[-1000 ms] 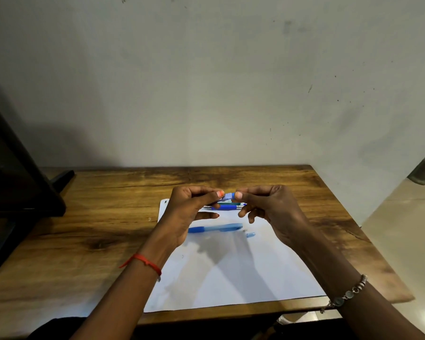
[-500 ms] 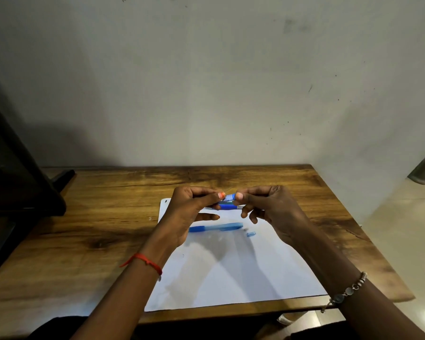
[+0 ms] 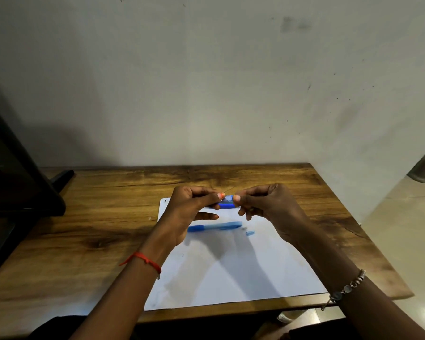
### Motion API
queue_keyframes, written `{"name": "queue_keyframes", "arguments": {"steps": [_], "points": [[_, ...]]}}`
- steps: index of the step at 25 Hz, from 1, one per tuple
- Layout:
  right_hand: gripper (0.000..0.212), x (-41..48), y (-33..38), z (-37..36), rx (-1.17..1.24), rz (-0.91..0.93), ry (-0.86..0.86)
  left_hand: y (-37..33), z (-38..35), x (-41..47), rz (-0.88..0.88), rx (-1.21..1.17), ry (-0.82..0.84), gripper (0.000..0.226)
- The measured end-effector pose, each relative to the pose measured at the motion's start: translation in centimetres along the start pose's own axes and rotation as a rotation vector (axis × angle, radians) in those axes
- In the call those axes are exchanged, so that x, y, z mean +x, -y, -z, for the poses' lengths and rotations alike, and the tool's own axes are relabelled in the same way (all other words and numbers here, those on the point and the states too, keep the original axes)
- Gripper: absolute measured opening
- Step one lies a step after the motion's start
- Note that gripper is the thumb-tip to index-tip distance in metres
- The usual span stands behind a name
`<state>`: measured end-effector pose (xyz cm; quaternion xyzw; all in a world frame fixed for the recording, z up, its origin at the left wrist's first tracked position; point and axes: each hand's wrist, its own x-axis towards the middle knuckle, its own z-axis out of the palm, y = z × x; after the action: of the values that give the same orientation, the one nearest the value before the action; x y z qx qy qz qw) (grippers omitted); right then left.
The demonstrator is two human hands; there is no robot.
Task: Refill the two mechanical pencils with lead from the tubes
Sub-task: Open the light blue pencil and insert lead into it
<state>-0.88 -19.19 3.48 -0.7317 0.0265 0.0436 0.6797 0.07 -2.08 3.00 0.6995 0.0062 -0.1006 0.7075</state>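
Both hands are raised over the far end of a white sheet of paper (image 3: 231,273). My left hand (image 3: 189,209) and my right hand (image 3: 268,204) pinch the two ends of a small light-blue lead tube (image 3: 228,198) between thumb and fingertips. Just below the tube a darker blue pencil-like piece (image 3: 227,205) shows between the hands; which hand holds it is hidden. A blue mechanical pencil (image 3: 215,227) lies flat on the paper below the hands. A small blue cap (image 3: 250,233) lies to the right of the pencil's end.
The paper lies on a wooden table (image 3: 96,229) against a plain wall. A dark monitor with its stand (image 3: 15,192) fills the table's left side. The table's right edge drops to a tiled floor (image 3: 407,229).
Both hands have stayed almost still, with the tube between them. The fingertips have drawn slightly closer together over the tube.
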Motion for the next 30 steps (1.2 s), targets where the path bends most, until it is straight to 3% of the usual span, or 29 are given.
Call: {"name": "queue_keyframes", "arguments": {"steps": [5, 12, 17, 19, 22, 26, 28, 30], "points": [[0.012, 0.0, 0.0, -0.1, -0.072, 0.021, -0.018, 0.1, -0.1, 0.1, -0.013, 0.052, 0.004, 0.004], [0.004, -0.2, -0.3, -0.2, 0.090, 0.002, 0.052, 0.5, -0.2, 0.0, -0.017, -0.109, 0.069, 0.010], [0.005, -0.1, -0.2, 0.4, 0.108, -0.074, 0.092, 0.7, -0.2, 0.0, 0.031, -0.088, 0.051, 0.006], [0.004, -0.2, -0.1, 0.6, 0.028, -0.144, 0.145, 0.7, 0.1, 0.2, 0.041, -0.033, -0.015, 0.008], [0.008, -0.7, -0.5, 0.1, -0.312, -0.247, 0.226, 0.7, 0.3, 0.4, 0.015, 0.060, -0.086, 0.005], [0.020, -1.0, -1.2, -0.6, -0.592, -0.317, 0.307, 0.8, 0.1, 0.6, -0.007, 0.121, -0.078, 0.006], [0.018, -0.8, -0.9, -0.4, -0.634, -0.247, 0.232, 0.9, 0.1, 0.6, 0.008, 0.133, -0.049, 0.005], [0.011, -0.6, -0.5, 0.2, -0.417, -0.147, 0.087, 1.0, 0.1, 0.7, 0.031, 0.124, -0.006, 0.006]]}}
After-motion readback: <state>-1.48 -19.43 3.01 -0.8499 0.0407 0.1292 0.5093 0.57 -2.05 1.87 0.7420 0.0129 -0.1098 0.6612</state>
